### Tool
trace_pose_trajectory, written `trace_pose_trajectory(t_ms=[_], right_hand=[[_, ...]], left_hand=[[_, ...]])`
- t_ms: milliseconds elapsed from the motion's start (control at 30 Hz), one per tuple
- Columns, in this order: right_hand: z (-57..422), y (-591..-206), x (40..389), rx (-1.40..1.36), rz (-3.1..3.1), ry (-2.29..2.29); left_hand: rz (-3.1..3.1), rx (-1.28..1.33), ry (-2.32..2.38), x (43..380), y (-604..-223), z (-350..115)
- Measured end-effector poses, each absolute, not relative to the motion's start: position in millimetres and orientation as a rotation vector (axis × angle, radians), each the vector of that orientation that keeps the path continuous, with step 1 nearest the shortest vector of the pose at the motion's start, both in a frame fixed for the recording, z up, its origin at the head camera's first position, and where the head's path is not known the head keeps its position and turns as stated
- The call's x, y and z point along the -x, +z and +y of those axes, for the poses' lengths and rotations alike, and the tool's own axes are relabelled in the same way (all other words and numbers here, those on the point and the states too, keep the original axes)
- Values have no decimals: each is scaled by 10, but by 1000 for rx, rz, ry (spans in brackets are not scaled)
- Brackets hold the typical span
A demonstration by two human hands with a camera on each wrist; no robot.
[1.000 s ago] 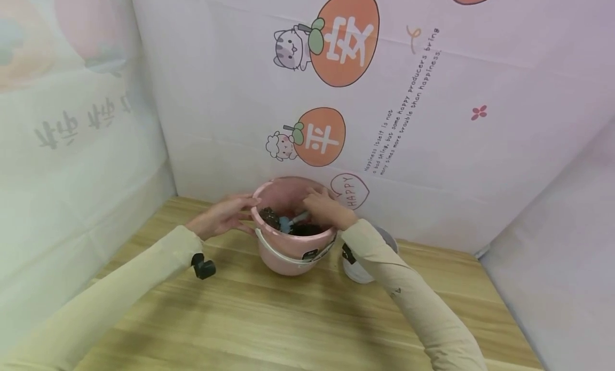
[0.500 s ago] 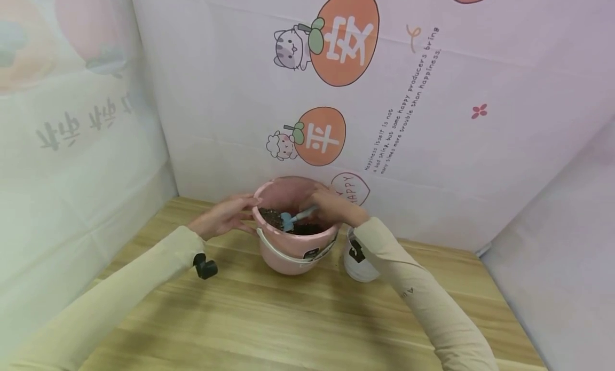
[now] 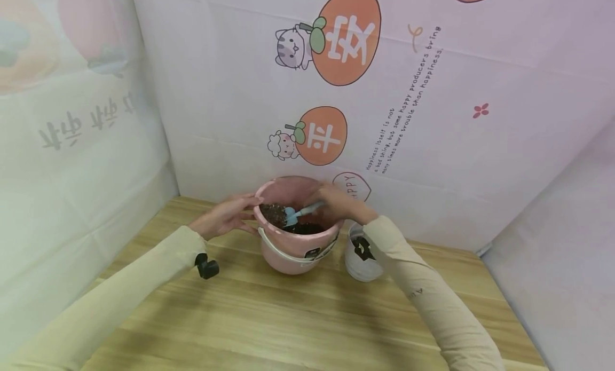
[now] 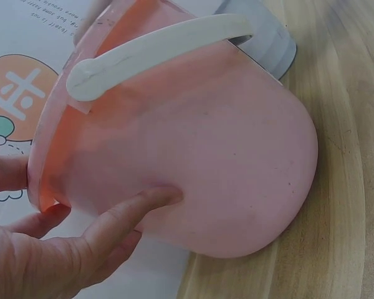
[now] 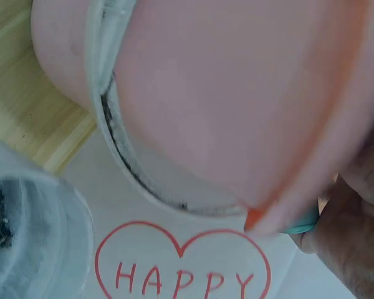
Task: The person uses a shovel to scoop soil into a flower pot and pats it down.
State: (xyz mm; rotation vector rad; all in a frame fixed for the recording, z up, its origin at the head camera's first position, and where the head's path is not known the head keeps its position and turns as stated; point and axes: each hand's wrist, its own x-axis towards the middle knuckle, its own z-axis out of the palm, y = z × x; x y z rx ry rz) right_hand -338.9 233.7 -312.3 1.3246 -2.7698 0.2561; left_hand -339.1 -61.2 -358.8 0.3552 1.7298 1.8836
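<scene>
Head view: with the right hand [image 3: 340, 203] gripping the trowel [image 3: 291, 216] and the left hand [image 3: 227, 215] clasping the bucket [image 3: 295, 246] at ten o'clock, we're risking spilled soil [image 3: 273, 214] from over-tilting.

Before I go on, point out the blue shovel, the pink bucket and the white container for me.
Blue shovel [image 3: 291, 216]: head view, on its blade.
Pink bucket [image 4: 224, 146]: left wrist view, on its outer side wall.
White container [image 3: 361, 268]: head view, on its lower outer wall.
</scene>
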Motion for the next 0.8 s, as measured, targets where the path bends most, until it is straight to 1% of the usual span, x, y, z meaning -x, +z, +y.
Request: trace_pose_trajectory(t_ms=[200,500,800], right_hand=[[2486,-3038,3310,-1129,-2871,225],[2550,-3026,3266,-1143,-2864,342],[2563,-3026,3228,-1085,-2827,383]], left_hand=[[1731,-364,1891,3387,-3601,-629],[1717,-379,1877,3413,-3614,-613],[1727,-377,1863,3410,-3601,-634]])
